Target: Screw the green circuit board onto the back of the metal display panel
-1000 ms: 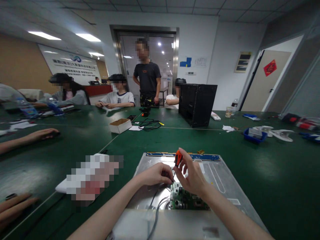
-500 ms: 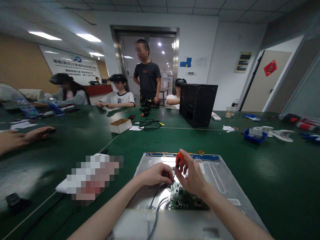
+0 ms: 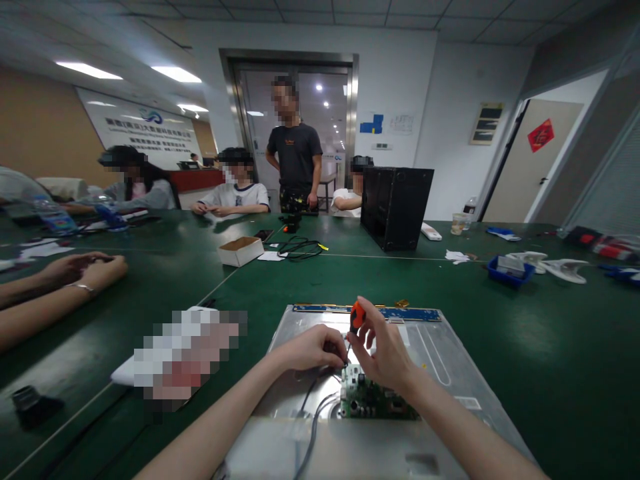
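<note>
An orange-and-black screwdriver (image 3: 357,317) stands nearly upright with its handle in my right hand (image 3: 389,357). Its shaft points down at the upper left corner of a green circuit board (image 3: 367,399). At that same corner my left hand (image 3: 320,349) has its thumb and fingers pinched together beside the screwdriver's tip. What these fingers hold, if anything, is too small to make out. The board lies on a silvery metal display panel (image 3: 430,360), which has a blue strip (image 3: 415,314) along its far edge. Grey cables (image 3: 315,430) run over the panel, left of the board.
A blurred-out white packet (image 3: 185,353) and a small black object (image 3: 26,402) lie to my left. A co-worker's hands (image 3: 100,272) rest beyond them. Farther back are a cardboard box (image 3: 241,253), black cable (image 3: 303,249), black computer case (image 3: 397,210) and blue tray (image 3: 510,272).
The screwdriver handle has shifted very slightly in my right hand; my left hand stays in place. At far left, the co-worker's second hand and forearm have come into view.
</note>
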Available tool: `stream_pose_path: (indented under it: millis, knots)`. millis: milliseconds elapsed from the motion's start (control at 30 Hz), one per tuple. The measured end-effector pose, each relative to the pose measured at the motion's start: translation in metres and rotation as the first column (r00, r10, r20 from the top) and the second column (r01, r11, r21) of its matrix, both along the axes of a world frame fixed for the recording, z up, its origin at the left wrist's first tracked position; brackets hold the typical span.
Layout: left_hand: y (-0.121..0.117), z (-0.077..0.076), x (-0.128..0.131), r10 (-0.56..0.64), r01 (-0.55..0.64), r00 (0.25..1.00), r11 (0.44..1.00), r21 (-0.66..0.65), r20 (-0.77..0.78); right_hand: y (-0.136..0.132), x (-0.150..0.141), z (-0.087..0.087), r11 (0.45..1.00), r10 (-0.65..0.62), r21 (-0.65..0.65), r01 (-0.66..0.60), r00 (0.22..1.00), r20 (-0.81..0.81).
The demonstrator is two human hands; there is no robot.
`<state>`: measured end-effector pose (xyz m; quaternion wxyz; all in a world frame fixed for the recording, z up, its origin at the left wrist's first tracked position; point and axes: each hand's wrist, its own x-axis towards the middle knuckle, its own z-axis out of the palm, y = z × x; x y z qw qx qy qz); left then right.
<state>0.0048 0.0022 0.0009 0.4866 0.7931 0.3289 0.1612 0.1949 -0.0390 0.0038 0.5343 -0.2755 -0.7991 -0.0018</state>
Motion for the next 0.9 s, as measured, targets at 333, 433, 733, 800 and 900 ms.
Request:
stream_pose_path:
  millis: [333,433,733,800,900]
  knots:
    - [0.0019,-0.0028,-0.0016,-0.003,0.003,1.0,1.0,0.002,-0.005,0.0025,0.0003,-0.0044,1.0,0.002,-0.003,-0.002,1.0,0.0]
    - [0.0022,-0.0031,-0.0018,-0.009,0.009,1.0,1.0,0.0,-0.021,0.0015,0.0004,-0.0037,0.999,0.018,-0.028,-0.018,1.0,0.004]
    - [0.0017,-0.0025,-0.001,-0.002,0.002,1.0,1.0,-0.019,0.003,0.001,0.0002,-0.0018,1.0,-0.008,0.009,0.008,1.0,-0.008]
    - [0.0018,-0.0025,-0.001,0.005,-0.005,1.0,1.0,-0.024,0.011,0.0021,0.0003,-0.003,1.0,-0.003,0.016,0.003,1.0,-0.015]
    - [0.002,-0.0021,-0.0012,0.006,-0.006,1.0,1.0,-0.026,0.01,0.0031,0.0003,-0.0037,1.0,-0.004,0.023,0.004,1.0,-0.008]
